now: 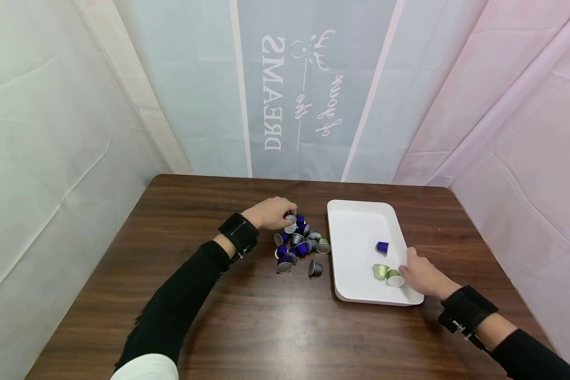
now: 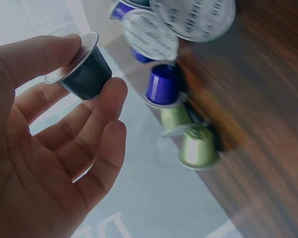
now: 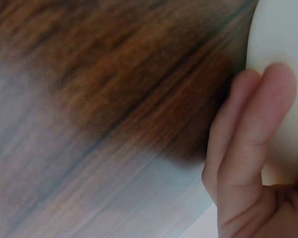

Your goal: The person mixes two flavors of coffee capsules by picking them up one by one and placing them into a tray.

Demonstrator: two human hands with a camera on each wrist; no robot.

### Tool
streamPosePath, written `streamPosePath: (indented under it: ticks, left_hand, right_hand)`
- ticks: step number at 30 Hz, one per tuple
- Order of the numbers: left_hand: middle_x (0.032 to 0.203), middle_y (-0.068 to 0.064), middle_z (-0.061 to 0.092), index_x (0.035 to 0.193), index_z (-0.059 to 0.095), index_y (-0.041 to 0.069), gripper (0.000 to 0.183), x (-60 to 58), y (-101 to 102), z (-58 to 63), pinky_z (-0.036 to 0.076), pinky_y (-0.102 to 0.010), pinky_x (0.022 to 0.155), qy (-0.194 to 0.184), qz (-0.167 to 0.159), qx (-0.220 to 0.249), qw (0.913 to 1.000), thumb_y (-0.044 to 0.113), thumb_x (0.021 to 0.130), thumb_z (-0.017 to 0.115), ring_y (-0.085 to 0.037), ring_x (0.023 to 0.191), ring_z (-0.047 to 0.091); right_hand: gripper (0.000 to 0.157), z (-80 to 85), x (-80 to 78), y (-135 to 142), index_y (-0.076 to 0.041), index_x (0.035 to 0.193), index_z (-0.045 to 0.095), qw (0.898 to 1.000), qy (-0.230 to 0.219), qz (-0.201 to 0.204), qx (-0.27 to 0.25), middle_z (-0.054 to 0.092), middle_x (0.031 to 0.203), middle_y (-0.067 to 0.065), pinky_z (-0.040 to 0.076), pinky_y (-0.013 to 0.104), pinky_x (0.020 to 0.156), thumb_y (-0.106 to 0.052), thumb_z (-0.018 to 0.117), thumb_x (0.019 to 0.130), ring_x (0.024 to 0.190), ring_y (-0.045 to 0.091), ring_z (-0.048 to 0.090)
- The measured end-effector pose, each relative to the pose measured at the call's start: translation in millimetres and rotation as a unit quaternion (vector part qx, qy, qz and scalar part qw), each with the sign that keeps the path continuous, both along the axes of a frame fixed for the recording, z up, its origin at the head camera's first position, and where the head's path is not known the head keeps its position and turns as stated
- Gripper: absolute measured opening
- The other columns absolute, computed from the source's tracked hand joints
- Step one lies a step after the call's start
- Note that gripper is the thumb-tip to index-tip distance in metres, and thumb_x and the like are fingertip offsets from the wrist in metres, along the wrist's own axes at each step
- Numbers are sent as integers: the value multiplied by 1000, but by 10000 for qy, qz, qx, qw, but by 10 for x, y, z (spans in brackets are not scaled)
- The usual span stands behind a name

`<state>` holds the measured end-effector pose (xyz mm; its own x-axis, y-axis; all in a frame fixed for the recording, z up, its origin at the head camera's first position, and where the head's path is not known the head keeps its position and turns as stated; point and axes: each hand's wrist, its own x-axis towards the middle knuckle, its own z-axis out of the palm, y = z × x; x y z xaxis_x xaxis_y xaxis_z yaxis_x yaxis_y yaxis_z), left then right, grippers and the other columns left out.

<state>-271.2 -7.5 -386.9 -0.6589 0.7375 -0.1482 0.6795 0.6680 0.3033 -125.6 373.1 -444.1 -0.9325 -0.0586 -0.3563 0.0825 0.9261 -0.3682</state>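
Dark green coffee capsule (image 2: pixel 89 74) is pinched by the left hand (image 1: pixel 269 212), between thumb and finger, at the far side of the capsule pile (image 1: pixel 302 248). The right hand (image 1: pixel 425 272) grips the right rim of the white tray (image 1: pixel 356 243), where one purple capsule (image 1: pixel 382 247) and two green capsules (image 1: pixel 380 271) lie. One grey capsule (image 1: pixel 315 268) lies alone on the brown wooden tabletop (image 1: pixel 247 311), near the pile.

Brown table (image 1: pixel 256 327), apparently cloth backdrop (image 1: pixel 309 89)
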Motion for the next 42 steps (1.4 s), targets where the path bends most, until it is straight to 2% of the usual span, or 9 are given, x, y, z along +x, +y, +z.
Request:
streamPosePath:
  ticks: [8, 13, 18, 22, 25, 34, 42]
  left_hand:
    - [106, 0, 54, 113, 60, 18, 19, 58, 213, 102, 38, -26, 67, 63, -108, 8, 9999, 23, 97, 50, -14, 81, 48]
    - [99, 0, 54, 109, 61, 16, 17, 95, 367, 116, 36, -25, 68, 51, -404, 160, 9990, 21, 98, 49, -14, 80, 47]
    - [103, -1, 55, 114, 60, 15, 20, 166, 549, 170, 35, -26, 70, 28, -599, 133, 9981, 22, 99, 48, -14, 80, 46]
    - [93, -1, 51, 104, 57, 13, 13, 215, 669, 213, 32, -25, 67, -32, -785, 242, 9966, 20, 99, 47, -13, 75, 43]
    - [85, -1, 47, 96, 53, 11, 11, 233, 748, 204, 31, -24, 65, -43, -927, 327, 9951, 19, 99, 46, -13, 70, 41]
    - [85, 0, 48, 105, 58, 13, 15, 282, 939, 185, 32, -23, 65, -90, -1015, 197, 9946, 21, 99, 47, -11, 69, 42]
    - [89, 1, 53, 110, 61, 13, 17, 332, 1110, 145, 37, -21, 66, 118, -1112, 121, 9937, 20, 97, 51, -10, 73, 46]
  right_hand:
    - [52, 5, 1, 1, 25, 123, 16, 10000, 6, 1, 24, 53, 96, 37, 49, 45, 71, -8, 44, 96, 83, 29, 59]
    - [52, -12, 8, 10, 25, 124, 15, 10000, -11, -4, 23, 53, 96, 38, 49, 45, 71, -8, 45, 96, 83, 29, 59]
    - [52, -23, 1, 18, 25, 124, 16, 10000, -10, 16, 28, 54, 95, 37, 49, 46, 71, -8, 45, 96, 82, 29, 59]
    - [51, -23, -8, 21, 24, 123, 16, 10000, 26, 32, 17, 54, 95, 36, 49, 45, 71, -8, 45, 95, 82, 29, 59]
    - [51, -20, -6, 14, 25, 123, 17, 10000, 35, 45, -4, 54, 95, 36, 49, 45, 71, -8, 45, 95, 81, 28, 59]
    - [50, -8, -14, 10, 24, 122, 17, 10000, 11, 7, 4, 54, 93, 34, 49, 45, 70, -8, 45, 95, 81, 28, 59]
    - [51, 0, -18, 7, 24, 123, 17, 10000, -41, -16, -8, 54, 93, 33, 49, 43, 68, -9, 45, 95, 81, 28, 58]
